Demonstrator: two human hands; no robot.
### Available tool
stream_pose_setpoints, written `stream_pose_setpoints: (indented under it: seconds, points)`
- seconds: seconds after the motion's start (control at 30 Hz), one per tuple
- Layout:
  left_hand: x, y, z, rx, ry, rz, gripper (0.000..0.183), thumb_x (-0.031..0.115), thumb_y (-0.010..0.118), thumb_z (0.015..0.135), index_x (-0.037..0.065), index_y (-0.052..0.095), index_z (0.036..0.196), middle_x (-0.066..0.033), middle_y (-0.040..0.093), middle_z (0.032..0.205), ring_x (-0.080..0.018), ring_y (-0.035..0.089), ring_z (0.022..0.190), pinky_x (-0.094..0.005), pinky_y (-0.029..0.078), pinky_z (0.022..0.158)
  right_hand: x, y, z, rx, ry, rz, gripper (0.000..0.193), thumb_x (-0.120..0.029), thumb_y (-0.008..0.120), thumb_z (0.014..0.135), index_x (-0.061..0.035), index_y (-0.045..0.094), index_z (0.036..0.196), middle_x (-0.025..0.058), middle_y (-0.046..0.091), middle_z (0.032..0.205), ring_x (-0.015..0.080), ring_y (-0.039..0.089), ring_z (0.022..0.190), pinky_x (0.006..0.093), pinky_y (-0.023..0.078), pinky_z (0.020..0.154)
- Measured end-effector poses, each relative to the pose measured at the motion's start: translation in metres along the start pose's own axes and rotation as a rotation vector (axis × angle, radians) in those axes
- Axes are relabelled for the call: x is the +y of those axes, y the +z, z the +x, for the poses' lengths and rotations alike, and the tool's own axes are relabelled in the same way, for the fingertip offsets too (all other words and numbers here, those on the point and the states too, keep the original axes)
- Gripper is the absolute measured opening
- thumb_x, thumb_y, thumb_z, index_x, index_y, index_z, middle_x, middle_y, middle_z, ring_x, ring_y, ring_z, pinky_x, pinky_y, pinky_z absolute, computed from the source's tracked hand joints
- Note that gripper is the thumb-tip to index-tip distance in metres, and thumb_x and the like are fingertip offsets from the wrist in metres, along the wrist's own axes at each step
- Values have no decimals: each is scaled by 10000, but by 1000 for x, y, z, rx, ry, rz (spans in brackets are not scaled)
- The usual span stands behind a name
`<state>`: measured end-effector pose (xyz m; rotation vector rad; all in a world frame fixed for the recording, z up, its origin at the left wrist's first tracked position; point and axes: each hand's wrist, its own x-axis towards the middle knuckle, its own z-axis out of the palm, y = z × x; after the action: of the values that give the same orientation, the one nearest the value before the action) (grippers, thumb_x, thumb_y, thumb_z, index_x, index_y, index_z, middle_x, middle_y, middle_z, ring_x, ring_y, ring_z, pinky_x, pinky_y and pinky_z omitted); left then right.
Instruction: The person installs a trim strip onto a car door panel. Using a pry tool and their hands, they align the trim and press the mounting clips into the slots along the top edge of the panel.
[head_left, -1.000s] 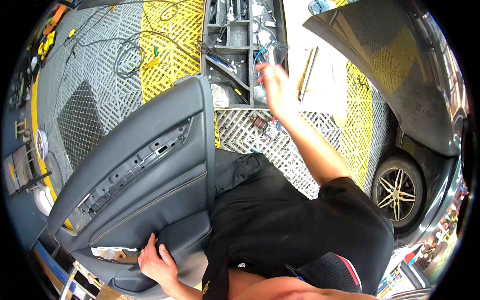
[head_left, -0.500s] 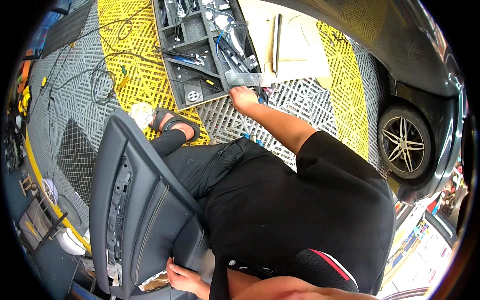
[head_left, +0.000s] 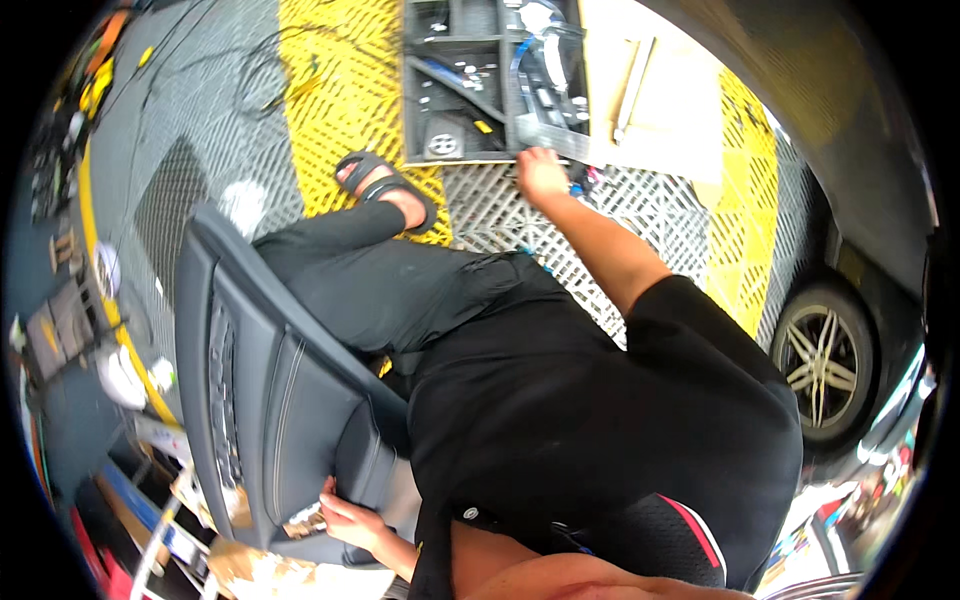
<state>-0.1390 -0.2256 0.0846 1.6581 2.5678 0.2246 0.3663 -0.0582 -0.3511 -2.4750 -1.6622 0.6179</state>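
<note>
A dark grey car door panel [head_left: 300, 400] with light stitching leans upright against my leg on the left. My left hand [head_left: 352, 522] is closed on its near lower part, beside a torn opening that shows brown material. My right arm reaches forward, and my right hand [head_left: 543, 178] is closed at the near edge of a black compartment tray [head_left: 460, 160]. What its fingers grip is hidden. Just beyond them a clear plastic strip [head_left: 555, 138] lies across the tray's corner. Several cables and small parts fill the compartments.
Cardboard [head_left: 670, 130] lies right of the tray, with a dark bar [head_left: 633, 90] on it. A dark car with a spoked wheel [head_left: 822, 365] stands at the right. Loose cables [head_left: 265, 85] cross the grey and yellow grid floor. A sandalled foot [head_left: 385, 190] rests near the tray.
The view has shifted and turned, so the tray sits further up and right. My right hand stays at the tray's near edge, and my left hand stays on the door panel.
</note>
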Motion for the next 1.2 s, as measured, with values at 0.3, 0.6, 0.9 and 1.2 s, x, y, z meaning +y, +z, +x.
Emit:
stream_pose_setpoints:
  seconds: [0.3,0.6,0.9,1.2]
  points:
    - [-1,-1,-5,-20,-35,-15,533,321,390,1139,-61,763,1132,-232,787,1050,-398,754,993,-465,565,915,-47,-7,0,227,-213,90,237,-270,622,1017,-144,732,1185,69,709,1211,335,632,1163,500,533,949]
    - [3,-2,7,-51,-23,-18,495,276,394,1119,-52,764,1134,-222,786,1066,-410,743,1006,-472,547,928,-107,-4,24,7,-166,20,285,-319,551,1055,-109,706,1169,115,720,1198,337,662,1168,505,518,983]
    - [-22,11,21,-59,2,-61,467,243,407,1097,-57,765,1091,-222,780,1044,-433,728,966,-495,532,901,-90,10,41,28,-121,103,298,-318,541,1085,-46,661,1110,225,708,1059,451,671,1026,556,524,906]
    - [-50,11,3,-34,-70,35,471,272,392,1138,-1,773,1085,-178,781,1046,-355,726,972,-445,558,912,-105,37,25,286,-129,122,160,-199,586,1054,-64,669,1077,160,678,1054,391,623,1006,491,493,908]
